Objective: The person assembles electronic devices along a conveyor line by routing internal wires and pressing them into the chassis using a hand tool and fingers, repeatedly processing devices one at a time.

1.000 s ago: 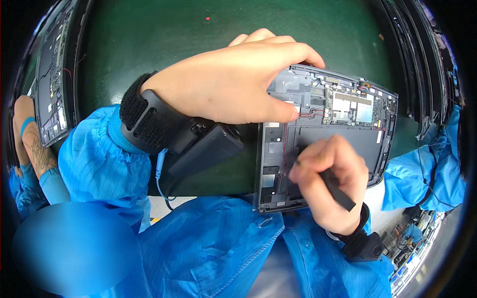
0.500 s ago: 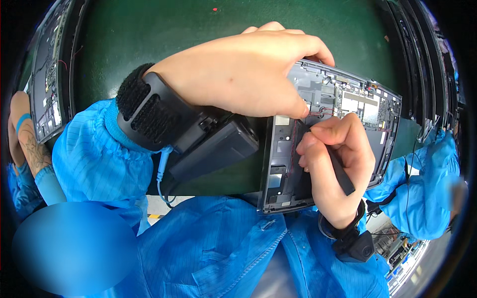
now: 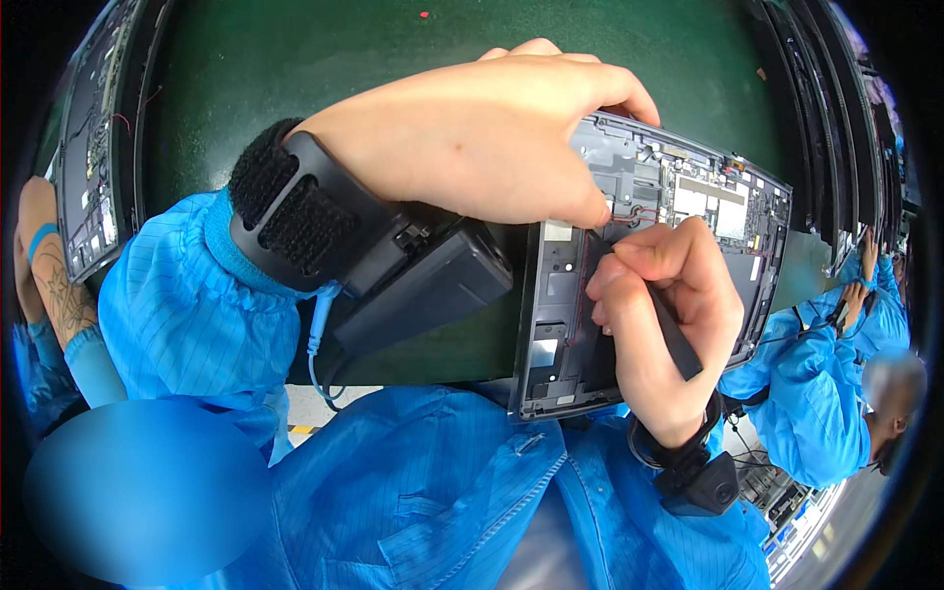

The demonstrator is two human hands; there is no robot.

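Observation:
A grey laptop base [image 3: 554,305], its inner side up, lies tilted at the near right of the green bench. Its circuit board [image 3: 723,211] shows, along with thin red wires [image 3: 644,212]. My left hand [image 3: 492,143] reaches across from the left; its thumb presses inside the base and its fingers curl over the far edge. Pinched in my right hand [image 3: 678,285] is a flat black stick [image 3: 677,344], slanted across the base. The stick's tip points toward my left thumb and meets the base near the red wires. My right palm hides part of the base beneath.
Another open laptop base [image 3: 93,167] stands at the left rim, near another person's tattooed arm [image 3: 61,275]. Dark panels [image 3: 836,118] line the right side. A co-worker in blue [image 3: 806,393] is at the right. A blue cable [image 3: 317,334] hangs from my left wrist strap.
Both my hands and the stick stay almost where they were. At the right rim, the co-worker has shifted, and their hands now show near the dark panels.

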